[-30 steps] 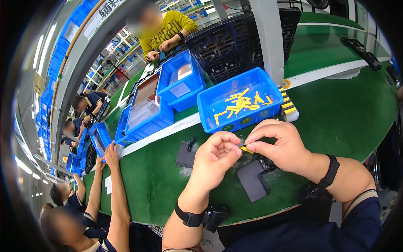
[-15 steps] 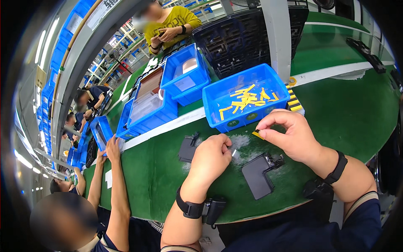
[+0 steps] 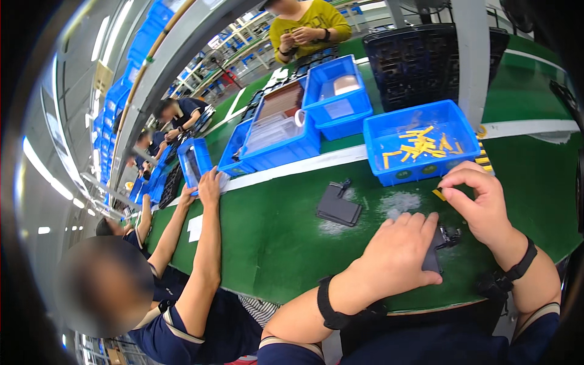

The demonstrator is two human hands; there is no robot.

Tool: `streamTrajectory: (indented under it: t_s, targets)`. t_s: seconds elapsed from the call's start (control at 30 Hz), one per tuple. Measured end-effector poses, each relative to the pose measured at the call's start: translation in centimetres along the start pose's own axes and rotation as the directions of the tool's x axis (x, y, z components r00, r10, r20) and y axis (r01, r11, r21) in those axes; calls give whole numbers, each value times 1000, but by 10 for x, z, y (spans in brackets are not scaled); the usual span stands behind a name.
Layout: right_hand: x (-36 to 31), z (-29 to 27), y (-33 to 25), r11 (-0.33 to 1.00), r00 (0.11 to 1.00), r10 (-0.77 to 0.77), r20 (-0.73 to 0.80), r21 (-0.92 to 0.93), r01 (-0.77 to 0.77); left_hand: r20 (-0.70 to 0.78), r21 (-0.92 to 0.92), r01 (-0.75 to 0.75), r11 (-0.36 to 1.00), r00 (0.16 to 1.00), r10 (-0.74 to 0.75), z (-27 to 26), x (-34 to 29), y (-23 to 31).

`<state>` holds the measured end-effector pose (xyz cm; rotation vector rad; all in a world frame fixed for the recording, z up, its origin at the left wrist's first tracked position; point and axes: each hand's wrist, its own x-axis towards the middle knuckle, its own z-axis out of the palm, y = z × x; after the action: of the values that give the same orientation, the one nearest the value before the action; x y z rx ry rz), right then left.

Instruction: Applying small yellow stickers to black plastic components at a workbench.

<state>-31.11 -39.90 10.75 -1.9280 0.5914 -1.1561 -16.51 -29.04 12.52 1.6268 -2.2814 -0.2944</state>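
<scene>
My left hand [image 3: 398,255] lies over a dark grey L-shaped plastic part [image 3: 431,260] on the green table. Its fingers and thumb are stretched out, covering much of the part; small black fittings [image 3: 450,237] show at the part's right end. Between the thumb and forefinger of my right hand [image 3: 483,204] is a small yellow-and-black strip [image 3: 438,194], held just above the table in front of a blue bin. Similar dark grey parts [image 3: 338,205] lie stacked to the left, apart from both hands.
The blue bin [image 3: 389,176] holds loose yellow strips [image 3: 420,144]. More blue bins [image 3: 286,152] stand along the white table line. Behind them are black trays [image 3: 413,67] and a grey post [image 3: 471,61]. A co-worker's hands [image 3: 210,185] touch a bin at left; another person [image 3: 310,27] works opposite.
My left hand has opened from a closed shape and moved right onto the dark grey part. My right hand keeps its pinch on the strip. The view has swung left.
</scene>
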Motion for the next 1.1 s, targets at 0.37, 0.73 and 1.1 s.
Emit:
streamTrajectory:
  t_s: [0.37, 0.73, 1.1]
  targets:
    - [-7, -2, -12, 996, 991, -87, -104, 21, 90, 0, -728, 97, 679, 990, -142, 10, 10, -12]
    - [-1, -1, -6, 998, 998, -57, 7, -30, 58, 42, -952, 132, 276, 951, -307, 14, 13, -23]
    - [-2, -2, -7, 974, 984, -179, 25, -133, 181, 90, -939, 179, 293, 951, -295, 9, 14, -17]
